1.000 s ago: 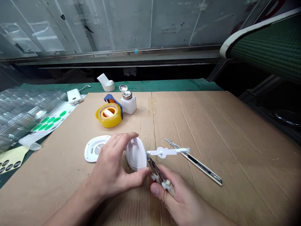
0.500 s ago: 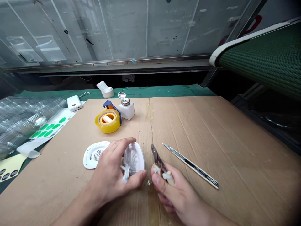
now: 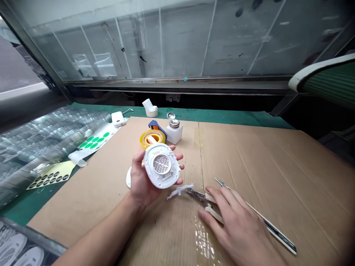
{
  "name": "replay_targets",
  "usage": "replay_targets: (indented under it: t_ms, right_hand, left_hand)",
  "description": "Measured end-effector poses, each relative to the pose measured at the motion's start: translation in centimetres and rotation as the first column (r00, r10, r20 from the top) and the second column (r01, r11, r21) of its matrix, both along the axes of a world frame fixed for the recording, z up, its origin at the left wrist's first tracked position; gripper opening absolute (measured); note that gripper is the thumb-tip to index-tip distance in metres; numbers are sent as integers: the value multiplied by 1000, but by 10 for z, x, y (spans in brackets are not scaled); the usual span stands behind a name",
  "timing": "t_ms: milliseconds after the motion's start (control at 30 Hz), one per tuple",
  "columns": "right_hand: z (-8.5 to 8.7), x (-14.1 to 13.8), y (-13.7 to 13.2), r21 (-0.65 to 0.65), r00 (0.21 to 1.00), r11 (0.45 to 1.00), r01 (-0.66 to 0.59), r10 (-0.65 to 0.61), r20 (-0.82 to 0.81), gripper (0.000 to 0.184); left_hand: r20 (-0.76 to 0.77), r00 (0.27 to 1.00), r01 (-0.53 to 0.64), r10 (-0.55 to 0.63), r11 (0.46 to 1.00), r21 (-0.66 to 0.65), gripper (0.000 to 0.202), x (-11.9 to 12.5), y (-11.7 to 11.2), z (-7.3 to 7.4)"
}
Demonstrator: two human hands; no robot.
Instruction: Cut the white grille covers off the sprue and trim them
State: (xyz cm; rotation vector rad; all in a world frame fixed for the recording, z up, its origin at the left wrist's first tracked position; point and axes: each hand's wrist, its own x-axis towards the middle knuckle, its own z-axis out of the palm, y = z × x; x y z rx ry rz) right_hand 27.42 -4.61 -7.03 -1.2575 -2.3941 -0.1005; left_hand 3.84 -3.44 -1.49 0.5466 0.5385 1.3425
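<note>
My left hand [image 3: 140,186] holds up a white rounded plastic housing part [image 3: 174,173] with a round slotted grille, its fingers wrapped behind it. My right hand [image 3: 235,218] is low over the cardboard, fingers apart, around the pale handles of a pair of nippers [image 3: 200,196]. The nippers lie on the cardboard, jaws pointing left. At their tip is a thin white plastic scrap [image 3: 179,191]. A slim utility knife [image 3: 273,228] lies partly under my right hand, its blade showing beyond the fingers. A second white part [image 3: 128,178] is mostly hidden behind my left hand.
Cardboard [image 3: 249,159] covers the green bench. Behind the housing are a yellow tape roll [image 3: 144,139] and a white pump bottle [image 3: 174,133]. Clear plastic trays [image 3: 52,136] and sticker sheets [image 3: 51,176] lie left. More white parts [image 3: 29,256] sit in a bin, bottom left.
My left hand has lifted the housing and turned its grille side toward me. The white scrap now lies on the cardboard. My right hand has lowered the nippers and loosened its fingers. The view shifted left.
</note>
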Motion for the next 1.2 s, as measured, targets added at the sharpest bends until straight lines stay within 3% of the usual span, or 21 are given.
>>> replay_targets:
  t_ms: [133, 267, 433, 567, 667, 800, 1033, 1200]
  right_hand:
    - [5, -3, -2, 237, 993, 967, -92, 71, 97, 31]
    - [6, -23, -7, 194, 960, 940, -280, 276, 49, 34]
    - [-9, -46, -19, 233, 921, 914, -332, 367, -128, 31]
    - [-13, -43, -26, 230, 839, 874, -429, 480, -258, 23]
    - [-13, -35, -25, 233, 851, 867, -441, 487, -199, 28]
    - [-14, -32, -22, 245, 907, 901, -358, 398, -137, 22]
    - [-9, -34, -24, 258, 887, 887, -384, 432, -163, 22]
    - [-2, -23, -22, 154, 864, 882, -446, 469, -182, 22]
  left_hand:
    - [101, 992, 79, -77, 997, -20, 71, -2, 3, -3]
    - [152, 979, 136, -132, 991, -17, 72, -2, 5, -6]
    - [151, 976, 161, -155, 987, -27, 75, -1, 3, -8]
    - [171, 972, 173, -163, 984, -46, 79, -1, 3, -9]
    - [190, 967, 184, -169, 981, -65, 83, 0, 4, -9]
    - [204, 963, 197, -174, 976, -95, 83, 2, 6, -9]
    - [214, 960, 207, -179, 971, -116, 83, 5, 4, -11]
    - [241, 950, 232, -199, 966, -117, 79, 8, 3, -15]
